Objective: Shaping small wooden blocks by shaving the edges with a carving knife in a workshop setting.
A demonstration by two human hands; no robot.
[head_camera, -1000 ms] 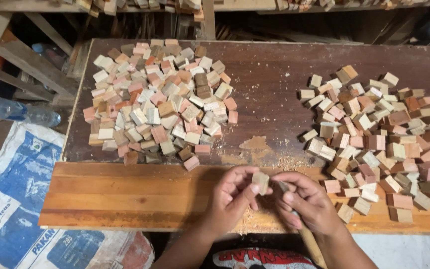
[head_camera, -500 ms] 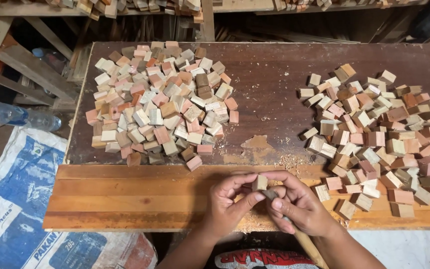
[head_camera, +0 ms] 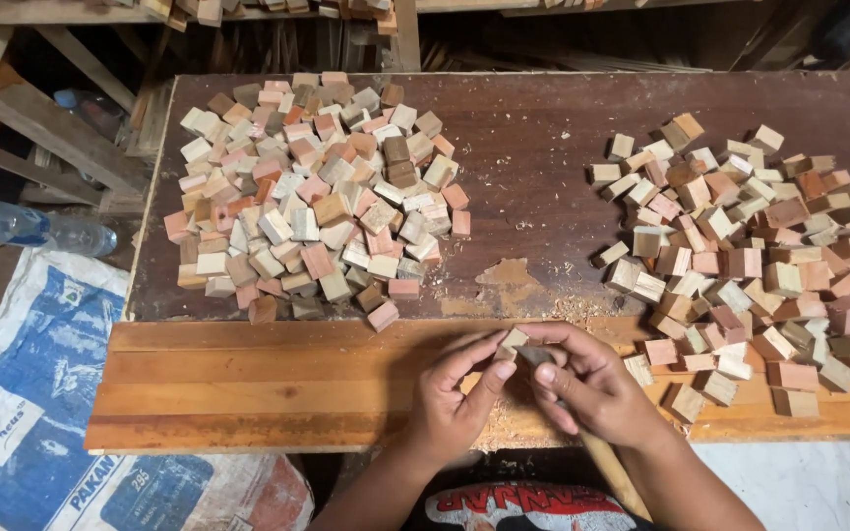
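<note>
**woodnut:** Wood block (head_camera: 511,343), small and pale, is pinched between both hands right at the near edge of the plank bench (head_camera: 248,393). Left hand (head_camera: 453,398) clamps it with thumb and fingers; right hand (head_camera: 587,385) closes on it too, maybe pressing a dark scrap against it.

**chipper:** Looks like a per-piece working step. Further back: big pile (head_camera: 312,192) on the left, looser pile (head_camera: 750,246) on the right. I'd guess the next bit needs a steady grip.
</note>
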